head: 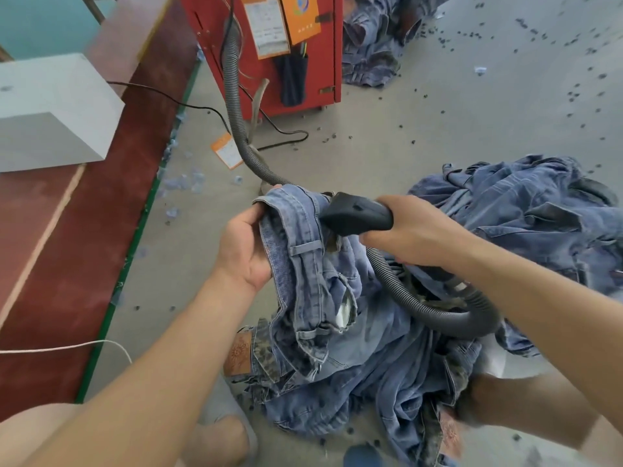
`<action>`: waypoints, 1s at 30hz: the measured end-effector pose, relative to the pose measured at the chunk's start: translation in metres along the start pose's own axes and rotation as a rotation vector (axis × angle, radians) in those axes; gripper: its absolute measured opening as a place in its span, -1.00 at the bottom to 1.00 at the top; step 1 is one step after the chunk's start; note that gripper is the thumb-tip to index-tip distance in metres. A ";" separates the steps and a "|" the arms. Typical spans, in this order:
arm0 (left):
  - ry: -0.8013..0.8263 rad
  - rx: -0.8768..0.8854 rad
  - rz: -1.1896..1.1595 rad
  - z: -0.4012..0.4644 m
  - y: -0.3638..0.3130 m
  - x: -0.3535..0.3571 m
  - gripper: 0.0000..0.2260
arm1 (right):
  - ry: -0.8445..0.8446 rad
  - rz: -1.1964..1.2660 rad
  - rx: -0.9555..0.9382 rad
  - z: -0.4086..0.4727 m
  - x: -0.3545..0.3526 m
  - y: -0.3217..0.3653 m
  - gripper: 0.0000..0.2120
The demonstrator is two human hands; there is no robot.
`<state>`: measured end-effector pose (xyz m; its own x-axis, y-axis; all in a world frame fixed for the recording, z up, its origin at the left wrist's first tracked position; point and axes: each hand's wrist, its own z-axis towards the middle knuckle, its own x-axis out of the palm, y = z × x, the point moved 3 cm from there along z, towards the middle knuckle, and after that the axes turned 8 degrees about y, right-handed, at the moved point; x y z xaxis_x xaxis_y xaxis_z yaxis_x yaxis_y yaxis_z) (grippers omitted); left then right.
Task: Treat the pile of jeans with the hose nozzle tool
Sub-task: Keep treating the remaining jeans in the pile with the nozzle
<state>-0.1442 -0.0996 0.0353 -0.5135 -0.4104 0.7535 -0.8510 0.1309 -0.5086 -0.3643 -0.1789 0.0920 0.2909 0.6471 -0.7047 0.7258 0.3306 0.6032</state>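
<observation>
The jeans (pixel 310 261) lifted from the pile (pixel 387 365) on the floor (pixel 421 136) have the nozzle (pixel 354 215) pressed to their waistband, so treatment looks under way, with most of the heap probably left. The left hand (pixel 244 246) grips the waistband edge; the right hand (pixel 409 230) curls round the nozzle handle, its hose (pixel 435 308) looping below the forearm.

Grey concrete floor (pixel 387 136), heaped jeans (pixel 526 210), red machine (pixel 303 62), orange tag (pixel 226 150), scattered dark specks (pixel 573 92)
</observation>
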 end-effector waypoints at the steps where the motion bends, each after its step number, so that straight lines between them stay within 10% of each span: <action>1: 0.001 -0.007 0.013 0.000 0.001 -0.001 -0.56 | -0.059 0.004 0.025 0.002 -0.001 0.000 -0.86; 11: 0.106 -0.063 0.617 -0.012 0.013 -0.022 -0.70 | -0.695 0.007 -0.256 0.007 -0.095 0.040 -0.69; 17: 0.422 -0.524 1.223 -0.047 0.086 -0.045 -0.59 | -0.362 -0.303 -0.525 0.021 -0.055 0.072 -0.49; 21: -0.173 -0.395 1.601 -0.051 0.109 -0.098 -0.58 | -0.027 -0.497 -0.337 0.029 0.000 0.055 -0.48; 24: -0.759 -0.695 1.300 -0.073 0.121 -0.130 -0.07 | 0.010 -0.440 -0.307 0.036 0.015 0.045 -0.59; 27: -0.737 -0.667 0.662 -0.072 0.134 -0.141 -0.47 | -0.042 -0.443 -0.316 0.042 0.014 0.043 -0.65; 30: -0.775 -0.546 0.703 -0.055 0.123 -0.153 -0.79 | -0.062 -0.509 -0.290 0.047 0.008 0.038 -0.63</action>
<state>-0.1767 0.0289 -0.1193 -0.8443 -0.5078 -0.1711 -0.4385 0.8382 -0.3241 -0.3048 -0.1930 0.0917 -0.0076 0.3190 -0.9477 0.5862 0.7692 0.2542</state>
